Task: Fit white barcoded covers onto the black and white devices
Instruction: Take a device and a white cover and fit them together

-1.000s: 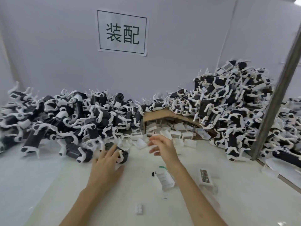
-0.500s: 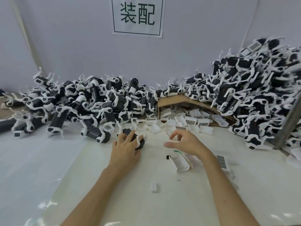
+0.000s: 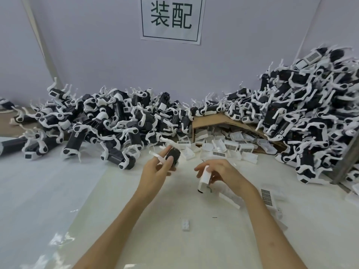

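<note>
My left hand point(image 3: 157, 169) grips a black and white device point(image 3: 173, 156) and holds it just above the table, white legs sticking out on its left. To its right, my right hand point(image 3: 219, 172) pinches a white cover point(image 3: 204, 179) that hangs down from the fingers. The two hands are apart, about a hand's width. Loose white barcoded covers point(image 3: 231, 147) spill from under a cardboard flap point(image 3: 211, 119) behind the hands.
Heaps of black and white devices fill the back left point(image 3: 108, 121) and back right point(image 3: 303, 117). A barcoded cover point(image 3: 267, 197) and a small white part point(image 3: 186, 224) lie on the white table point(image 3: 58, 191). A grey post point(image 3: 347, 162) stands at the right.
My left hand closed on a device at the pile's edge and lifted it. My right hand drew back from the covers and picked one up.
</note>
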### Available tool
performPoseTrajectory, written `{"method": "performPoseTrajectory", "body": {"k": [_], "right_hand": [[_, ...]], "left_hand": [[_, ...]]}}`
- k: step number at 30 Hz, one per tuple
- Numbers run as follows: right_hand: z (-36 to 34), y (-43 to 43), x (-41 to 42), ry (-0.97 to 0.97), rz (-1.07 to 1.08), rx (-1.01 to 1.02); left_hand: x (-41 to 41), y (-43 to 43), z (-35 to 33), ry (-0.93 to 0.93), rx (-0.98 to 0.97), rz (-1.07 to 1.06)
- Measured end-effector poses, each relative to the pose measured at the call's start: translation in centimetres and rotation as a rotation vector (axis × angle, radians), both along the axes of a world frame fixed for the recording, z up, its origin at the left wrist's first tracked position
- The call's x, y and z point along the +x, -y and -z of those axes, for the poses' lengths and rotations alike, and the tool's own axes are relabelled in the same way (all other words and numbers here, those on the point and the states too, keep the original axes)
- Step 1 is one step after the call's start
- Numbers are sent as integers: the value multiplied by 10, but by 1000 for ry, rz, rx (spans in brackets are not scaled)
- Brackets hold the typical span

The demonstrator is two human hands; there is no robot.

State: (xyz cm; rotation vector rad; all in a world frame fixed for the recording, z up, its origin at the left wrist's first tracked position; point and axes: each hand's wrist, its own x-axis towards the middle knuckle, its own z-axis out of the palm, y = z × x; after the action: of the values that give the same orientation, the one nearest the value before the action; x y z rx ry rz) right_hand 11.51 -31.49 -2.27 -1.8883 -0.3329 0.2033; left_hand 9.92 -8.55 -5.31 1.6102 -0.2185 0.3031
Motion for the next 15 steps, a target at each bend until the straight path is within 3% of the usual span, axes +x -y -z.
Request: {"method": "performPoseTrajectory", "body": {"k": [5, 8, 12, 15], "right_hand": [[0, -2, 3, 24, 104, 253], [-4, -3, 4, 36, 142, 420], [-5, -12, 2, 88, 177, 519], [-2, -26, 0, 136, 193, 473]], "left_hand": [[-4, 0, -6, -250, -431, 182], [-4, -4, -11, -293, -639, 231], [-6, -11, -14, -323, -737, 325], [-5, -11, -12, -339, -753, 333]]}}
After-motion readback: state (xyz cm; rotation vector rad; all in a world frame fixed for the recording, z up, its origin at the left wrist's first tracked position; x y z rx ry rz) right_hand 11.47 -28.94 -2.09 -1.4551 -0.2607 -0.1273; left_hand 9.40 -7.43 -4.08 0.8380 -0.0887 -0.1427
